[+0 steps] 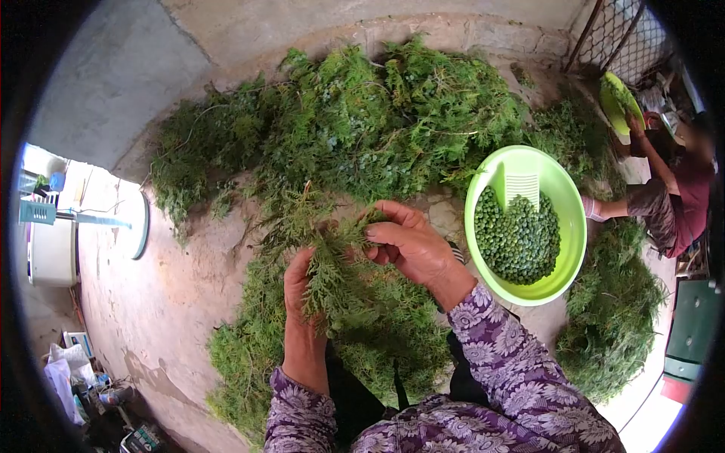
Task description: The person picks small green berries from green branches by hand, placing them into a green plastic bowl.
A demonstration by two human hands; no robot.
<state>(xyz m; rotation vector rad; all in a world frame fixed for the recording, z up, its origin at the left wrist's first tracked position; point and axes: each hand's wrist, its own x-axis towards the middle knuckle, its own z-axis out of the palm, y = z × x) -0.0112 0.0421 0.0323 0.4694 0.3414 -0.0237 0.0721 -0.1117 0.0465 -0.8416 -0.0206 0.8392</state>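
An arborvitae branch [332, 260] with flat, scaly green foliage is held up in front of me. My left hand [300, 291] is closed round its lower left side, and the leaves cover part of the fingers. At the branch's right edge, my right hand [411, 245] pinches a foliage tip between thumb and fingers; anything smaller in that pinch is hidden. To the right of this hand stands a light green plastic basin [578, 253] with a ribbed washboard panel [522, 181]. Many small round green cones [517, 245] lie in it.
A large heap of cut branches [340, 113] lies along the wall, with more branches [393, 332] below my hands and another pile [612, 325] at right. A seated person [683, 189] at far right has a hand at a green basin [615, 109]. Household items [83, 377] crowd the lower left.
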